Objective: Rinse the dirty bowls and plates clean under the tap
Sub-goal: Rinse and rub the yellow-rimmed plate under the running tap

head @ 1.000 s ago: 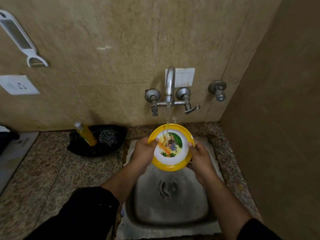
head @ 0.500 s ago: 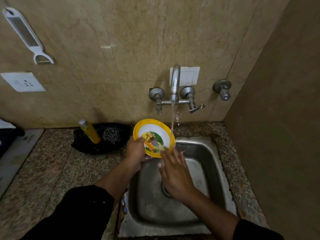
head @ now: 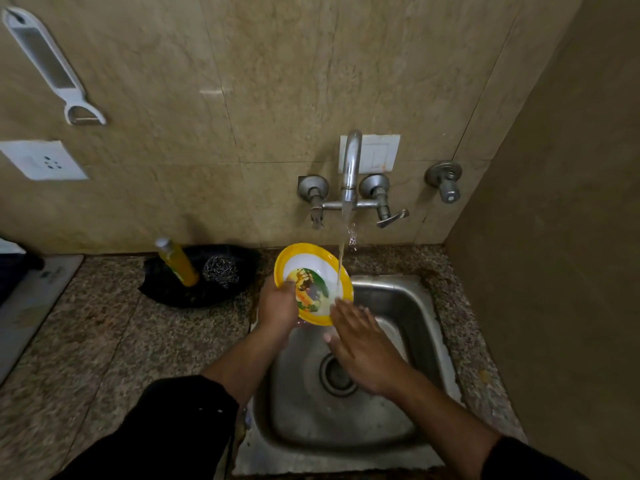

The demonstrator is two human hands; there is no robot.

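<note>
Left of the steel wall tap (head: 350, 168), the left grip (head: 278, 306) clasps the tilted yellow-rimmed plastic bowl (head: 311, 268) (right grip (head: 360, 344), straight-fingered, touches its rim).

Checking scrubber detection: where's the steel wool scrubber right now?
Head view, left of the sink: the steel scrubber sits in the black tray on the counter, beside the yellow bottle.

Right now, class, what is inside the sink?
The sink shows bare wet steel and a drain, partly covered by the right hand. The plate and left hand hide its far-left corner; nothing can be told there.
</note>
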